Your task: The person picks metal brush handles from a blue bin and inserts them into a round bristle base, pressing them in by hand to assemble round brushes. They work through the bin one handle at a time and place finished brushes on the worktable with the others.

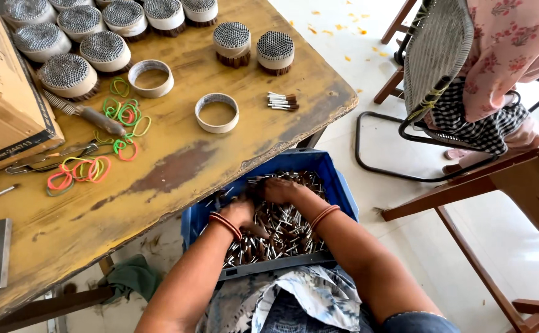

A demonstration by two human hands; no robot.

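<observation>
Both hands are buried in loose metal-tipped sticks [275, 231] inside blue crate [337, 185], near right of wooden table [177, 166]. Left hand [240, 213] and right hand [280, 190]: fingers hidden, grip cannot be told.

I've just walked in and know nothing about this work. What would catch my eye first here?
Probably the blue crate on the person's lap, full of small metal-and-brown sticks, with the left hand and right hand buried in them. On the worn wooden table above it, round bundles of the same sticks stand packed in rows at the far left, beside a scatter of bright rubber bands.
</observation>
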